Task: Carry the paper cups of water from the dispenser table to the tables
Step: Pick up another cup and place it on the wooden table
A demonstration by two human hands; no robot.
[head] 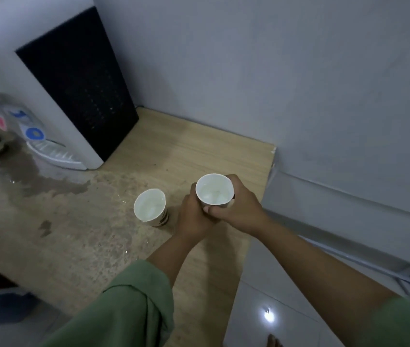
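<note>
A white paper cup (214,189) with water in it is held just above the wooden dispenser table (199,146), near its right edge. My right hand (236,206) wraps around its right side and my left hand (193,216) grips its left side. A second paper cup (150,206), also holding water, stands on the table a little to the left of my left hand, apart from it. The white water dispenser (56,101) stands at the table's back left.
A large wet patch (48,196) spreads over the table's left half. The dispenser's drip tray (53,152) and taps face left. Grey walls (274,71) close the back and right. Tiled floor (274,296) lies right of the table.
</note>
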